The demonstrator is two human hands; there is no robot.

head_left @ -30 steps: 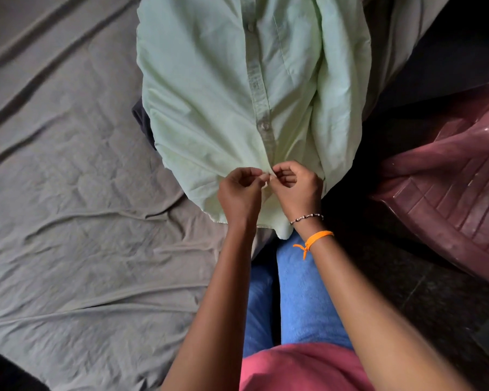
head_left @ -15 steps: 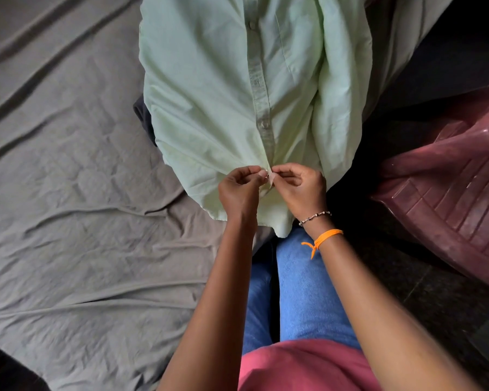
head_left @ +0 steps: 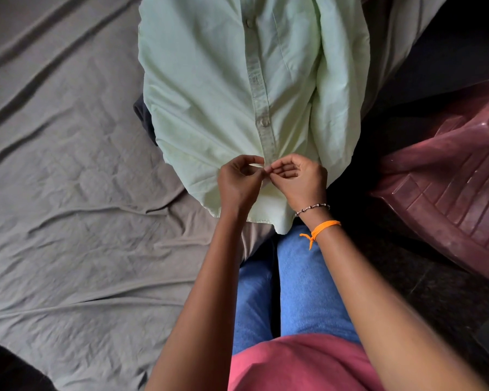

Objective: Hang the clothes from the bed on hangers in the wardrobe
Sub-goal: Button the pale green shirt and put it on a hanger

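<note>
A pale green button-up shirt [head_left: 209, 88] lies front up on the grey bedsheet [head_left: 68, 221], its hem toward me and hanging over the bed's edge. My left hand [head_left: 239, 183] and my right hand [head_left: 299, 180] meet at the button placket near the hem. Both hands have curled fingers that pinch the placket cloth, fingertips almost touching each other. The buttons higher up the placket look fastened. The shirt's collar is out of the frame, and no hanger or wardrobe is in view.
A dark garment [head_left: 144, 117] peeks out from under the shirt's left side. A maroon plastic chair [head_left: 449, 198] stands to the right on the dark floor. I stand against the bed's edge in blue jeans.
My hands and the shirt's hem have shifted slightly upward in view. Both hands keep pinching the placket at the same spot.
</note>
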